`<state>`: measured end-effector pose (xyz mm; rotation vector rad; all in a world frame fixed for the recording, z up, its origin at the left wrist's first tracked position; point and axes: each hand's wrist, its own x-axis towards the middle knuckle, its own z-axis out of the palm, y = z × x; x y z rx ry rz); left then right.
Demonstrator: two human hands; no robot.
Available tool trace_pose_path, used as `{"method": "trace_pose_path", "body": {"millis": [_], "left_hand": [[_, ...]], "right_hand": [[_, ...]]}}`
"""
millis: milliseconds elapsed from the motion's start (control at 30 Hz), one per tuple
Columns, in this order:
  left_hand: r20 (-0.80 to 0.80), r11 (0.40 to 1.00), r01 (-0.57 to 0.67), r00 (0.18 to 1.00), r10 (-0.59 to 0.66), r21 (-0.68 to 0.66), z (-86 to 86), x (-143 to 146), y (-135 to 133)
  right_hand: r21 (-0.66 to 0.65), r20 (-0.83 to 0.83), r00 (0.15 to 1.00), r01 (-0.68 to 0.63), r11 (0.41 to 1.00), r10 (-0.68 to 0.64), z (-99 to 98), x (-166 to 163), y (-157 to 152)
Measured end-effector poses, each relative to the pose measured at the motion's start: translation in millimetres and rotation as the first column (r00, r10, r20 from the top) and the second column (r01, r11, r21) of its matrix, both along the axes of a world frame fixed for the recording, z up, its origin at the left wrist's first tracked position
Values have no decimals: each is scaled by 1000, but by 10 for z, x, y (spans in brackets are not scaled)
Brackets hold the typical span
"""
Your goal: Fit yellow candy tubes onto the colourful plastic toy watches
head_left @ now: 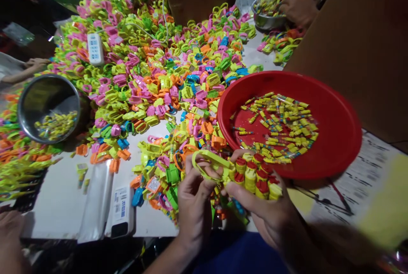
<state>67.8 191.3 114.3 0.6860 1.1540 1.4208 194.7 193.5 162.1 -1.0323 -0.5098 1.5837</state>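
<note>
My left hand pinches a yellow-green plastic toy watch by its looped band. Its far end meets the bundle in my right hand. That hand is closed around a bunch of small yellow-wrapped candy rolls, several showing red ends. The fingers hide part of the bunch. Below and to the left of my hands lie loose toy watches in green, orange, blue and pink. Just beyond my right hand is a red basin with many yellow rolls spread over its bottom.
A large heap of toy watches covers the table, with a white power strip on it. A steel bowl stands left; another bowl is by a co-worker's hand. A cardboard sheet rises at right.
</note>
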Motion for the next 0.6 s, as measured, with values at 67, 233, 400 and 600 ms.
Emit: {"method": "trace_pose_path", "body": {"millis": [67, 233, 400, 600], "left_hand": [[-13, 1000, 18, 1000, -18, 7, -15, -17, -14], [-99, 993, 43, 995, -32, 109, 61, -50, -30], [-183, 984, 53, 983, -21, 171, 153, -78, 14], [-222, 981, 97, 973, -57, 170, 230, -97, 37]], "right_hand": [[-20, -90, 996, 19, 1000, -21, -19, -22, 3], [-108, -243, 970, -47, 993, 19, -23, -42, 22], [-440, -301, 953, -99, 893, -42, 56, -43, 29], [-562, -246, 957, -13, 827, -153, 134, -86, 40]]}}
